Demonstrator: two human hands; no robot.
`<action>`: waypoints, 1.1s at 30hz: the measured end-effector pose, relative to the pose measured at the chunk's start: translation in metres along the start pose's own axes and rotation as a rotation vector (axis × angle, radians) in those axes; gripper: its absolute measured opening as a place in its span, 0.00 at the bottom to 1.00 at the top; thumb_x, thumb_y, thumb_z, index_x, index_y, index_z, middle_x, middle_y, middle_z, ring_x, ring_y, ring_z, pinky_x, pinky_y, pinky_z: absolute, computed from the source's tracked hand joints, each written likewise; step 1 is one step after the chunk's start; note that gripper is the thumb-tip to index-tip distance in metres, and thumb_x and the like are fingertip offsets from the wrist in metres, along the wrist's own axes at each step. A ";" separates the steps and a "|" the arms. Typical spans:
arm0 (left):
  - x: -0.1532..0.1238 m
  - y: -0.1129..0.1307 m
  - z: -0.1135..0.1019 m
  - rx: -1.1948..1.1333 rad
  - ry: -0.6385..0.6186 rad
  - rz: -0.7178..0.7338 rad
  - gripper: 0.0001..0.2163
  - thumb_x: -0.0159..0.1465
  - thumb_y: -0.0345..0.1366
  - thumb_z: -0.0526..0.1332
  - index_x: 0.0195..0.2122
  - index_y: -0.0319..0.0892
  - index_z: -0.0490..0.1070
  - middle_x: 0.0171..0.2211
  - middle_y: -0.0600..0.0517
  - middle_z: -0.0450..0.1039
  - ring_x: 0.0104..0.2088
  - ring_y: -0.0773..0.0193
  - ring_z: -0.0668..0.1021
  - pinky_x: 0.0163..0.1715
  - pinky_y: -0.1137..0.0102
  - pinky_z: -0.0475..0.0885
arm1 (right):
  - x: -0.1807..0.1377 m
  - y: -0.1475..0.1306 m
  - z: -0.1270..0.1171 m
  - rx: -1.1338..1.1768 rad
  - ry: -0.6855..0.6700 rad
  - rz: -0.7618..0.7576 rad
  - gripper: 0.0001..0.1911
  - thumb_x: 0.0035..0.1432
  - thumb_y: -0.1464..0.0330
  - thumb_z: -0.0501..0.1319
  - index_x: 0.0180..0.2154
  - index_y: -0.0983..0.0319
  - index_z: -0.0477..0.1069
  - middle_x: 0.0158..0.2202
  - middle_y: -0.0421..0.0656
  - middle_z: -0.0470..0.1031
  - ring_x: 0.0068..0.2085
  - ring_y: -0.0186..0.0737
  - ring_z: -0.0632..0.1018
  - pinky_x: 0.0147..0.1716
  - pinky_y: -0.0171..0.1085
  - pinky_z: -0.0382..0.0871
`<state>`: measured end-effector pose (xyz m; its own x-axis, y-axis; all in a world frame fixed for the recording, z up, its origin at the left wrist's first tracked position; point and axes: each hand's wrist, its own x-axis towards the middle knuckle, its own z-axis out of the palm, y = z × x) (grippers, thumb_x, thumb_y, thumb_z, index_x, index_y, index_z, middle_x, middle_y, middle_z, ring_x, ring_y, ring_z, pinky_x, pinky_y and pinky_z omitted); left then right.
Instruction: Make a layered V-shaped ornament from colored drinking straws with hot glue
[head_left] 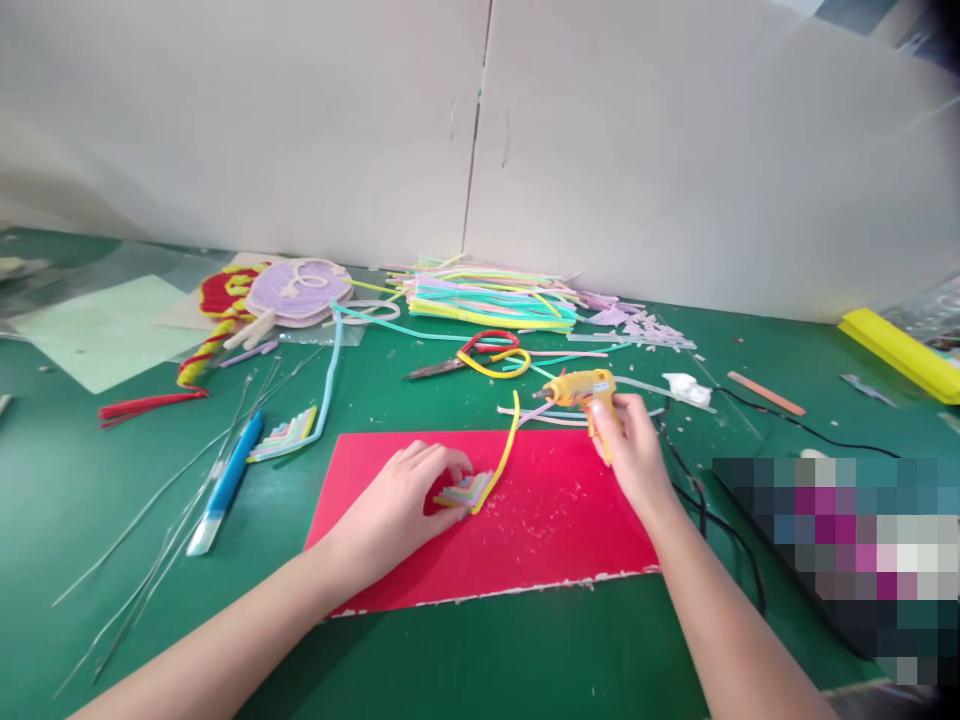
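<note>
My left hand point(420, 490) rests over a red board point(555, 530), its thumb and fingers closed on a small striped pipe-cleaner piece point(469, 491) in pastel colours. A yellow pipe cleaner point(507, 445) runs up from that piece's right edge and curves away from me. In my right hand point(630, 450) is a yellow hot glue gun point(581, 388), held above the board's far right edge with its nozzle pointing left. A similar striped piece point(289, 437) with a long light-blue pipe cleaner point(330, 370) lies left of the board.
Scissors point(487, 357) with red and yellow handles lie beyond the board, before a pile of pipe cleaners point(487, 303). A blue pen-like tool point(229, 485) and thin wires lie left. Round fan-like crafts point(300, 290) lie at the back. A black cable point(739, 540) runs right, near a pixelated device.
</note>
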<state>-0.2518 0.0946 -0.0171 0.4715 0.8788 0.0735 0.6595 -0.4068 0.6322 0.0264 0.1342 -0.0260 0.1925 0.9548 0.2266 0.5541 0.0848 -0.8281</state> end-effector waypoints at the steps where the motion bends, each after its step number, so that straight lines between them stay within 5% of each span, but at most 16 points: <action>1: 0.000 0.001 0.000 -0.021 0.001 -0.015 0.09 0.59 0.34 0.60 0.41 0.45 0.66 0.38 0.53 0.72 0.39 0.60 0.72 0.41 0.64 0.68 | -0.003 -0.005 0.004 0.019 -0.040 0.016 0.24 0.52 0.49 0.58 0.41 0.59 0.61 0.34 0.44 0.75 0.32 0.40 0.77 0.31 0.37 0.71; 5: 0.001 0.001 -0.002 -0.077 -0.004 -0.038 0.10 0.58 0.34 0.61 0.42 0.45 0.67 0.35 0.53 0.71 0.37 0.61 0.72 0.38 0.67 0.69 | -0.011 -0.014 0.014 -0.039 -0.121 0.056 0.31 0.41 0.51 0.66 0.43 0.59 0.60 0.37 0.46 0.75 0.36 0.44 0.77 0.33 0.40 0.72; 20: 0.002 0.000 -0.004 -0.134 -0.014 -0.066 0.04 0.62 0.37 0.57 0.34 0.45 0.70 0.36 0.53 0.72 0.38 0.61 0.72 0.39 0.67 0.68 | -0.016 -0.020 0.006 -0.026 -0.144 -0.041 0.25 0.50 0.56 0.63 0.45 0.58 0.58 0.41 0.47 0.73 0.38 0.44 0.77 0.33 0.39 0.73; 33: 0.002 -0.003 0.002 -0.090 0.054 -0.069 0.05 0.63 0.36 0.55 0.35 0.44 0.70 0.36 0.51 0.71 0.39 0.60 0.72 0.38 0.66 0.69 | -0.018 -0.015 -0.003 -0.344 -0.415 -0.157 0.20 0.54 0.58 0.59 0.47 0.57 0.58 0.44 0.48 0.75 0.43 0.50 0.78 0.35 0.43 0.73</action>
<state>-0.2518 0.0965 -0.0202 0.3927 0.9172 0.0675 0.6330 -0.3227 0.7037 0.0171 0.1149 -0.0163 -0.2096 0.9762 0.0551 0.7961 0.2031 -0.5701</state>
